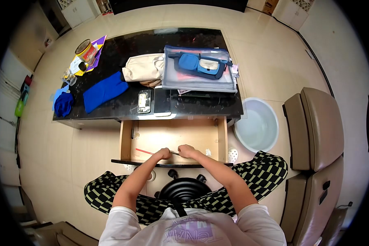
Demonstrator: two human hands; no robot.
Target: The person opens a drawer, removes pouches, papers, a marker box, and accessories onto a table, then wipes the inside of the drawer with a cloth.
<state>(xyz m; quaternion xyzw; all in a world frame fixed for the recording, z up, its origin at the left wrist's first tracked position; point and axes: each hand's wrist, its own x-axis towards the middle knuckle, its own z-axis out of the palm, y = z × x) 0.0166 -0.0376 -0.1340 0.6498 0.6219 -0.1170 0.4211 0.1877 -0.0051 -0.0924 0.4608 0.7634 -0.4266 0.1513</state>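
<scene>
Both my hands are over the pulled-out wooden drawer (174, 133), close to its front edge. My left hand (164, 153) is closed, with its fingers curled. A short way to its right, my right hand (186, 151) is closed too. A thin dark pen-like stick (174, 153) spans the gap between them, one end at each hand. Left of my left hand, a slim red stick (144, 151) reaches up to my wrist; I cannot tell whether it joins the dark one. A small whitish scrap (208, 152) lies in the drawer to the right.
On the black table (131, 41) are a phone (144, 101), a dark tablet-like device (162, 101), blue cloth (105, 92), a beige pouch (143, 68), a mesh bag (170, 80) with a blue pouch (199, 65), and a jar (85, 52). A white basin (256, 125) stands right.
</scene>
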